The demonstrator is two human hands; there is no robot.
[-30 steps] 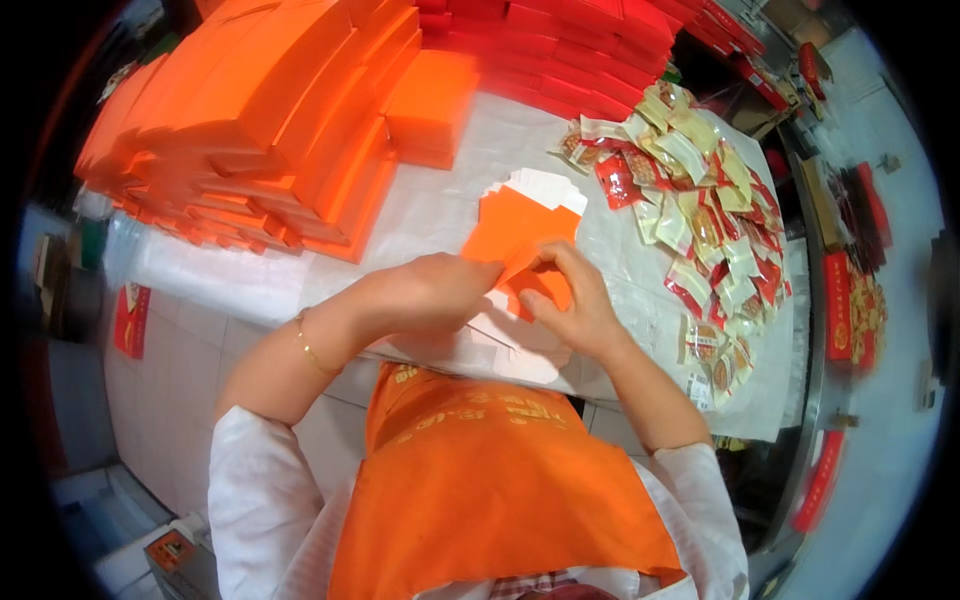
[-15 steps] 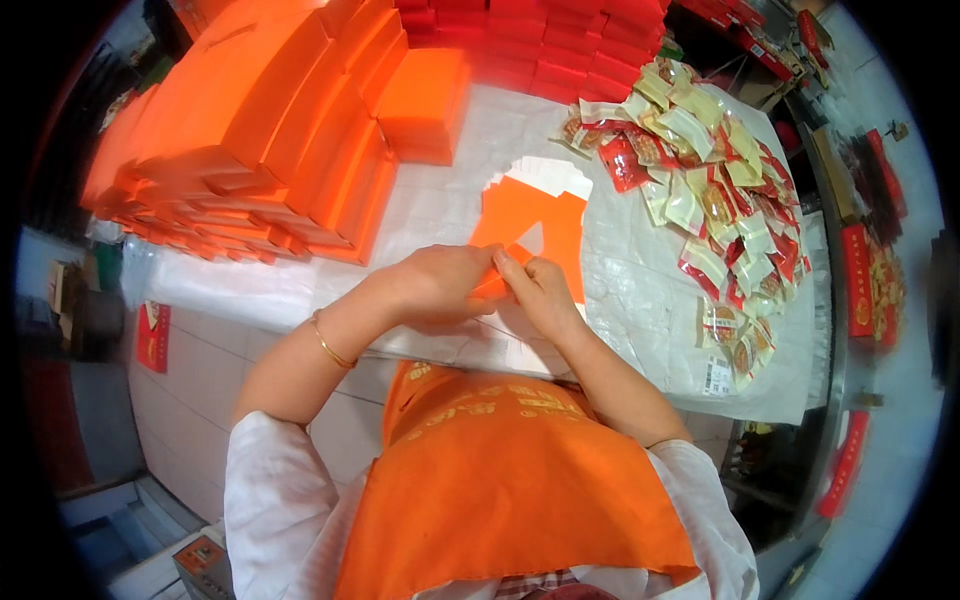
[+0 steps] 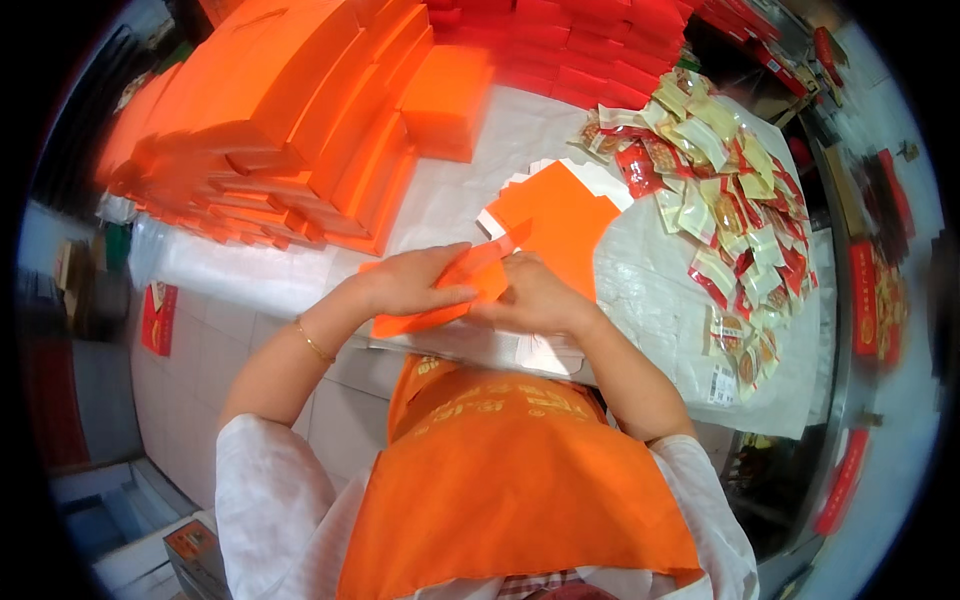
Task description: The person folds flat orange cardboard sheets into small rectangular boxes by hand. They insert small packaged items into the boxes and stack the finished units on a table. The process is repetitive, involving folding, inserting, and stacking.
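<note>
A partly folded orange cardboard box [image 3: 484, 276] is between my hands at the table's near edge. My left hand [image 3: 418, 279] grips its left side, with the thumb lying across the card. The fingers of my right hand [image 3: 538, 296] are curled against the box's right end; some fingertips are hidden. One orange flap stands up above my hands. Just beyond them lies a stack of flat box blanks, an orange blank [image 3: 562, 212] on top and white edges [image 3: 610, 183] showing beneath. White card [image 3: 549, 353] lies near my right wrist.
Stacked orange boxes [image 3: 290, 110] rise high at the left. Red boxes [image 3: 580, 45] form a block at the back. Several small packaged food packets [image 3: 715, 190] are heaped on the right of the white-covered table [image 3: 450, 205]. A red carton [image 3: 159, 318] lies beyond the left edge.
The box in my hands has swung left and shows more of its folded sides. My left hand has shifted left with it. The top orange blank now lies turned askew on the stack.
</note>
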